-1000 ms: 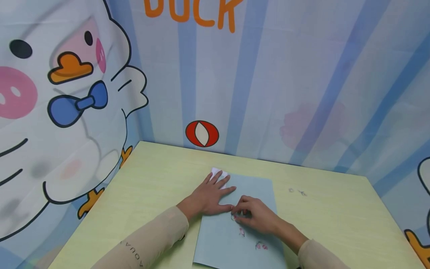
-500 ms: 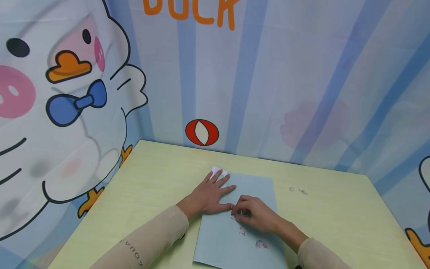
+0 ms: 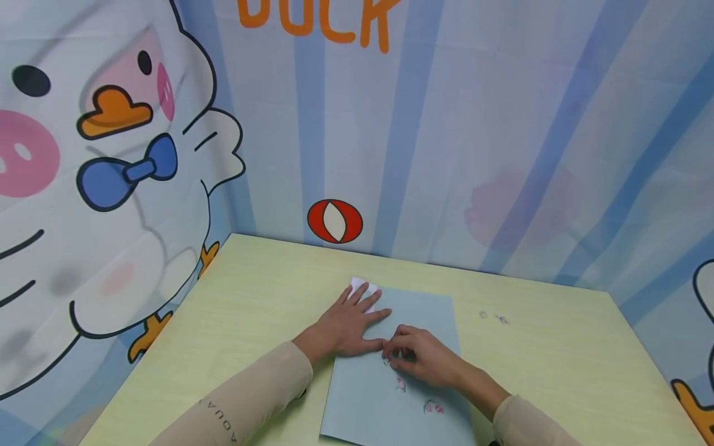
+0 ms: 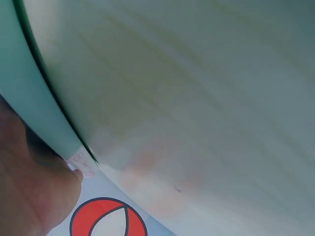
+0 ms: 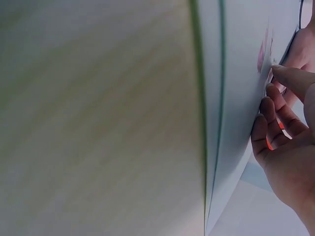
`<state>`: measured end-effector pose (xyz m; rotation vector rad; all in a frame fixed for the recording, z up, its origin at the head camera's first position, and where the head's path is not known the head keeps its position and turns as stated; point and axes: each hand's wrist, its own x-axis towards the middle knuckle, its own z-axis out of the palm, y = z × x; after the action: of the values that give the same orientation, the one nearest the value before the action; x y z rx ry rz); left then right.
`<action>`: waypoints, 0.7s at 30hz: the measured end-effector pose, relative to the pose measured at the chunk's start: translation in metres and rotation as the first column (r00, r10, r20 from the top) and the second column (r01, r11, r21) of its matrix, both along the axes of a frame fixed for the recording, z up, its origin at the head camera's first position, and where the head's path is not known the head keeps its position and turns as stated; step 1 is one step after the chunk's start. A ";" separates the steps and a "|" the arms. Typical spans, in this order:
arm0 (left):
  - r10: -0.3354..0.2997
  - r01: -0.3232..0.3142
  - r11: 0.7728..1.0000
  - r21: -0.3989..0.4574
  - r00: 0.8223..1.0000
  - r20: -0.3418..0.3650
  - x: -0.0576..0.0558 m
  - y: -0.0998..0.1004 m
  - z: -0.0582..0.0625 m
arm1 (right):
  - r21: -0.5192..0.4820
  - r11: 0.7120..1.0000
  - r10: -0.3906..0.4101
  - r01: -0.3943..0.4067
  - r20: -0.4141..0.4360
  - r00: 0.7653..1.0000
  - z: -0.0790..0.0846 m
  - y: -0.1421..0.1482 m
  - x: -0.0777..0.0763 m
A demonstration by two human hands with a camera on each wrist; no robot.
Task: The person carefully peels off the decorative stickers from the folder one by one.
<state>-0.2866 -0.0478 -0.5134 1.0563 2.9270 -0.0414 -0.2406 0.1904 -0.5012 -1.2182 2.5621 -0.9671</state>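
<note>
Hardly anything moved: left hand splayed flat, right hand curled, its hold unclear; slack bracing might let the blue board skid

Pale yellow table right by a blue-striped backdrop, orange letters kinda cropped at the top. Huge white cartoon duck on the left, orange beak, blue bow tie, plus a red-and-white ball printed just above the table.

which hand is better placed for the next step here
Probably the right hand: it is curled beside a pink shape on the blue sheet, while the left hand lies spread flat.
</note>
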 end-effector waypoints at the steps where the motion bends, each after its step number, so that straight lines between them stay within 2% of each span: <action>1: -0.001 0.001 1.000 0.004 1.000 -0.002 0.000 0.000 0.000 | 0.000 1.000 -0.001 0.001 0.002 1.000 0.000 0.000 0.000; 14: 0.000 0.000 1.000 0.008 1.000 0.011 0.003 -0.001 0.004 | 0.027 1.000 -0.008 0.007 0.023 1.000 0.000 -0.001 0.000; 21: 0.006 -0.006 1.000 0.011 1.000 0.011 0.003 0.000 0.004 | 0.009 1.000 -0.023 0.023 0.031 0.999 0.000 0.001 -0.001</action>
<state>-0.2840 -0.0483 -0.5090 1.0458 2.9239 -0.0191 -0.2414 0.1914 -0.5014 -1.1645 2.5587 -0.9709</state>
